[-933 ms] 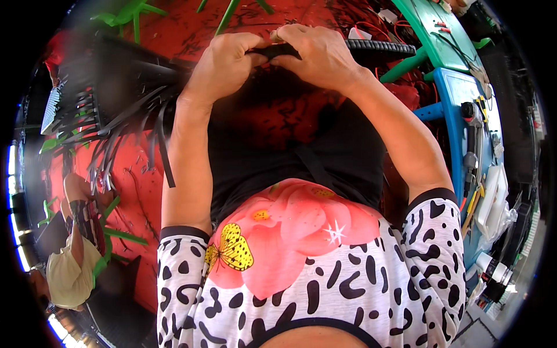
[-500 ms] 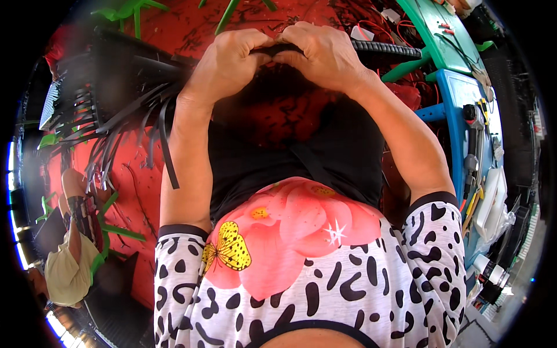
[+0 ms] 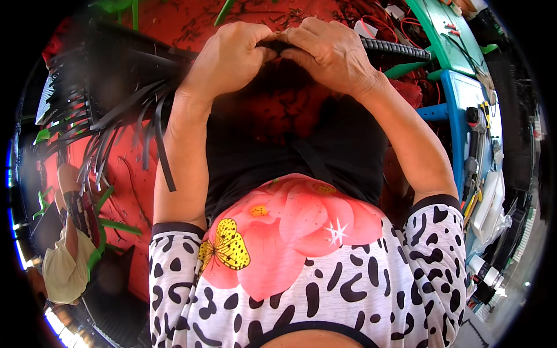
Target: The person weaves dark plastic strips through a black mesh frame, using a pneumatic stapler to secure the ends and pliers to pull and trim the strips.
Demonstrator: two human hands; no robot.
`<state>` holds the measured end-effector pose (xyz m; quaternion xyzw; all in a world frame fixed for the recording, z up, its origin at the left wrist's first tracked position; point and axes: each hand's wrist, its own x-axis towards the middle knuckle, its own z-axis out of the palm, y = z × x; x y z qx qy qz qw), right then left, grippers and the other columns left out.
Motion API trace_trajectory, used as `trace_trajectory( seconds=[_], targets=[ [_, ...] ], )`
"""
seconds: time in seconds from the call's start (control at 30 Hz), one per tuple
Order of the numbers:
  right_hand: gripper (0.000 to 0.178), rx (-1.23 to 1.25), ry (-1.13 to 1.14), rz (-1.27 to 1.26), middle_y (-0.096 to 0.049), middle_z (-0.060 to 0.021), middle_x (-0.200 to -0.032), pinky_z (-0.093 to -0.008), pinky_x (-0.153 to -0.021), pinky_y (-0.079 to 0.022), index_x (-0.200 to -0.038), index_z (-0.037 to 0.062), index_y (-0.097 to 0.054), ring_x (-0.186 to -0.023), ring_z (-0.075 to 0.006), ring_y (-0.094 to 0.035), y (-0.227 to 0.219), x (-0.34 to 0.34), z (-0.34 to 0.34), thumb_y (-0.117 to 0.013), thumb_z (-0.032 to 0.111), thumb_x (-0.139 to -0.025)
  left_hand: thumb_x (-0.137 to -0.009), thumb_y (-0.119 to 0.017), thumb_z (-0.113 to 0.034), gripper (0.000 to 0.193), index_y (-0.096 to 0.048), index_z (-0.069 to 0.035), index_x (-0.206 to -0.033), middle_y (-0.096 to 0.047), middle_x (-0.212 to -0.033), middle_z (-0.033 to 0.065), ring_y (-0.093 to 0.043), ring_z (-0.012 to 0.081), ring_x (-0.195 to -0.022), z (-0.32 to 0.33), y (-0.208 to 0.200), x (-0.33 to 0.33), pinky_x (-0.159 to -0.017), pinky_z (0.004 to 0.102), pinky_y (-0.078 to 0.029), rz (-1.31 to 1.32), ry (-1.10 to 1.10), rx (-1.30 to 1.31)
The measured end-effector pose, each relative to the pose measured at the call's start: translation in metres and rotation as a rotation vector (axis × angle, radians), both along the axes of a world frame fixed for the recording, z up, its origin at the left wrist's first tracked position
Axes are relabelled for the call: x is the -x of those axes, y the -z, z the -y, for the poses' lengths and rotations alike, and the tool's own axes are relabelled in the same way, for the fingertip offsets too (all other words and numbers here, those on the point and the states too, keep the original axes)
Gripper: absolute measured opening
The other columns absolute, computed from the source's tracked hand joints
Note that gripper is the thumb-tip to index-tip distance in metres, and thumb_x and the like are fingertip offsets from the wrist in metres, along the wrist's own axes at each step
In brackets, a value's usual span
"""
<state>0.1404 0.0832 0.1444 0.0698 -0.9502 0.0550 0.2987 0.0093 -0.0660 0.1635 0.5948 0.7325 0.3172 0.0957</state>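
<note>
Both hands meet at the top middle, on a long black bar [image 3: 397, 49] wound with flat strip, whose ribbed end sticks out to the right. My left hand [image 3: 235, 58] is closed on it, thumb and fingertips pinched together. Right beside it, my right hand [image 3: 328, 52] is closed the same way, fingers curled over the top and thumb below. What lies between the fingertips is mostly hidden. Loose black strips [image 3: 156, 136] hang from the dark piece to the left and drape by my left forearm.
A green stool [image 3: 452, 40] and a blue stool [image 3: 455, 127] stand on the right, the blue one bearing a dark hand tool [image 3: 474, 139]. Strip scraps litter the red floor [image 3: 125, 191]. Another person in a pale shirt [image 3: 67, 267] sits at lower left.
My right hand has turned slightly and its fingers have shifted on the bar. The bar's ribbed end has moved a little to the right. Both hands remain closed.
</note>
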Motion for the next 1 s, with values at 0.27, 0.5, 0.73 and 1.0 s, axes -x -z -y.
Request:
trace_trajectory(
  seconds=[0.27, 0.5, 0.73, 1.0],
  targets=[
    [0.027, -0.048, 0.003, -0.009, -0.057, -0.0056, -0.081, -0.0345, -0.061, -0.046, -0.097, 0.0101, -0.060, -0.070, -0.0262, -0.058, -0.006, -0.001, 0.003, -0.068, 0.026, -0.076, -0.078, -0.058, 0.001, 0.020, -0.062, 0.003, -0.098, -0.063, -0.075, 0.0110, -0.060, 0.0157, -0.064, 0.000, 0.006, 0.004, -0.062, 0.0274, -0.048, 0.009, 0.062, -0.066],
    [0.032, -0.038, 0.017, 0.050, -0.059, -0.0052, -0.082, -0.0365, -0.062, -0.046, -0.096, 0.0095, -0.060, -0.072, -0.0267, -0.059, -0.006, 0.003, 0.003, -0.068, 0.032, -0.076, -0.078, -0.058, 0.000, 0.019, -0.062, 0.002, -0.097, -0.060, -0.072, 0.0101, -0.056, 0.0131, -0.061, -0.001, 0.003, 0.006, -0.059, 0.0270, -0.045, 0.069, 0.066, -0.052],
    [0.029, 0.024, 0.027, 0.085, -0.061, -0.0062, -0.080, -0.0376, -0.063, -0.047, -0.094, 0.0097, -0.062, -0.076, -0.0268, -0.061, -0.012, -0.002, -0.003, -0.065, 0.034, -0.078, -0.077, -0.060, -0.005, 0.020, -0.061, 0.001, -0.095, -0.062, -0.082, 0.0154, -0.061, 0.0294, -0.074, -0.004, 0.002, -0.001, -0.068, 0.0343, -0.047, -0.146, 0.149, -0.213],
    [0.027, 0.100, -0.077, -0.318, -0.060, -0.0078, -0.085, -0.0371, -0.072, -0.050, -0.096, 0.0076, -0.064, -0.083, -0.0285, -0.059, -0.010, -0.026, -0.024, -0.068, 0.023, -0.075, -0.075, -0.059, -0.004, 0.018, -0.061, 0.002, -0.092, -0.061, -0.084, 0.0191, -0.059, 0.0350, -0.080, -0.003, 0.004, 0.001, -0.071, 0.0363, -0.046, 0.014, 0.091, -0.050]
  ],
)
